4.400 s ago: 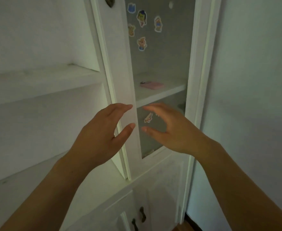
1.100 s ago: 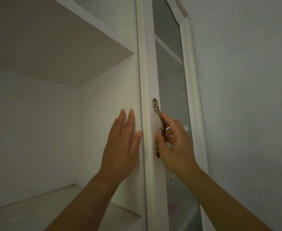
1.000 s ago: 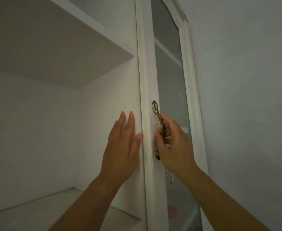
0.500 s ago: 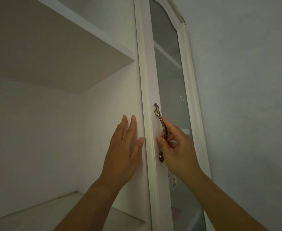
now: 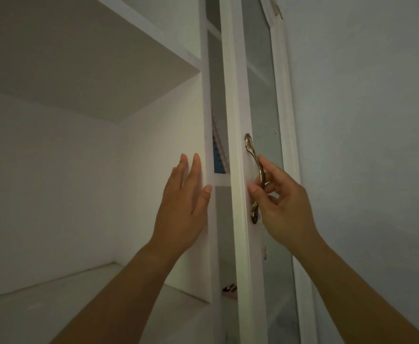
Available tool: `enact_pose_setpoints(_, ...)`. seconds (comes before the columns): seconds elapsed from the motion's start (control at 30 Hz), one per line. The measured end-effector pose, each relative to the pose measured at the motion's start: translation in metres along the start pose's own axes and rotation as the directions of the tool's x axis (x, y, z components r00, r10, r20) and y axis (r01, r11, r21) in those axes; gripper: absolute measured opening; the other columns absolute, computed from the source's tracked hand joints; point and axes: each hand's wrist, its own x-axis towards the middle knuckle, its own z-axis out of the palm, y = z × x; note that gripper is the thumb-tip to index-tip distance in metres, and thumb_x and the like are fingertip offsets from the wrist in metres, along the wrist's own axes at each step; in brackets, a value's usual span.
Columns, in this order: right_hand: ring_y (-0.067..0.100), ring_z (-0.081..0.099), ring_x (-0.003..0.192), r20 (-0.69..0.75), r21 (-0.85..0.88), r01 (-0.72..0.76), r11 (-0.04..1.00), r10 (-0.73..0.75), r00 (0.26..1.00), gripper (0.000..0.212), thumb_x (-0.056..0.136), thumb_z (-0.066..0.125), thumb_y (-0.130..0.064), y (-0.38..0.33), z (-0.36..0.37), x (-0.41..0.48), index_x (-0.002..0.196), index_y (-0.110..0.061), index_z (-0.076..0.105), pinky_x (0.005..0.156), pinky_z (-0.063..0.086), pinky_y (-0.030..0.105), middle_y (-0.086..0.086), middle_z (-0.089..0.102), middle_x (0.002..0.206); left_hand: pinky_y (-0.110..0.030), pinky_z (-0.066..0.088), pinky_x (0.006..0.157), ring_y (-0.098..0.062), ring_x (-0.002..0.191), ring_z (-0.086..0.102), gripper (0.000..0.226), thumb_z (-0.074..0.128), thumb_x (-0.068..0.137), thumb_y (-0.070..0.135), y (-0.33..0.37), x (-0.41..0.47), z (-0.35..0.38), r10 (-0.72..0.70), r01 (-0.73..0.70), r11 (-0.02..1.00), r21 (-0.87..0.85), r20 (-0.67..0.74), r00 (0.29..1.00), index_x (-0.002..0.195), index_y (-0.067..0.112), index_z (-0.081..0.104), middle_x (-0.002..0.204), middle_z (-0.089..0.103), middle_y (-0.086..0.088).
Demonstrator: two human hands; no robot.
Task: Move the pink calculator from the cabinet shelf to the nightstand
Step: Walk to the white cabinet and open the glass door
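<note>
A white cabinet door (image 5: 238, 170) with a glass pane stands ajar, a narrow gap showing between it and the cabinet's upright panel. My right hand (image 5: 281, 207) grips the brass door handle (image 5: 254, 177) with fingers curled round it. My left hand (image 5: 185, 207) lies flat against the white upright panel (image 5: 207, 120), fingers straight. Through the gap, low down, a sliver of the pink calculator (image 5: 229, 291) shows on a shelf, mostly hidden by the door frame.
Open white shelves (image 5: 84, 60) fill the left side, one above and one below (image 5: 54, 301). A blue item (image 5: 218, 155) shows through the gap on an inner shelf. A bare pale wall (image 5: 364, 145) runs along the right, close to the door.
The door has swung out from shut to slightly ajar, opening a gap. My right hand stays on the handle and my left hand stays on the panel.
</note>
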Motion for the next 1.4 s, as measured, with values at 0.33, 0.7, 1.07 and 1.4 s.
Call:
enact_pose_setpoints(0.33,0.01,0.059,0.081,-0.006,-0.054,-0.003,0.999,0.003,1.0,0.05,0.088,0.056,-0.023,-0.005,-0.009,-0.004,0.134,-0.029,0.04,0.068,0.051,0.011,-0.015,0.055,0.09,-0.034,0.002,0.111,-0.011,0.141,-0.003,0.059,0.014,0.081,0.062,-0.001,-0.009,0.0,0.034,-0.035,0.999,0.035,0.027,0.999,0.133,0.045,-0.008,0.149,-0.011,0.018)
enact_pose_setpoints(0.7,-0.001,0.056,0.075,-0.032,-0.022,-0.004,1.0,0.004,0.999,0.048,0.088,0.056,-0.015,-0.012,-0.043,-0.009,0.132,-0.028,0.043,0.067,0.05,0.008,-0.009,0.057,0.086,-0.034,0.009,0.112,-0.015,0.141,0.006,0.054,0.021,0.087,0.052,0.007,-0.016,0.002,0.054,-0.054,0.999,0.007,-0.018,0.998,0.134,0.038,-0.001,0.153,0.003,0.008)
enact_pose_setpoints(1.07,0.014,0.059,0.078,-0.001,0.063,-0.027,0.998,0.027,1.0,0.047,0.087,0.058,-0.012,-0.013,-0.073,-0.01,0.13,-0.028,0.046,0.07,0.053,0.014,-0.006,0.057,0.084,-0.043,0.017,0.111,-0.009,0.139,0.012,0.055,0.026,0.082,0.057,0.027,-0.021,-0.015,0.022,-0.019,0.997,-0.072,0.048,0.999,0.134,0.046,0.013,0.149,0.009,0.019)
enact_pose_setpoints(1.4,0.008,0.059,0.075,-0.029,0.026,-0.015,1.0,0.016,0.999,0.045,0.088,0.055,-0.006,-0.007,-0.135,-0.01,0.126,-0.027,0.047,0.074,0.054,0.019,-0.003,0.058,0.083,-0.047,0.002,0.113,-0.003,0.137,0.011,0.048,0.023,0.081,0.064,0.077,-0.019,0.015,0.126,-0.122,0.984,-0.126,0.022,0.992,0.128,0.057,0.016,0.146,0.012,0.023)
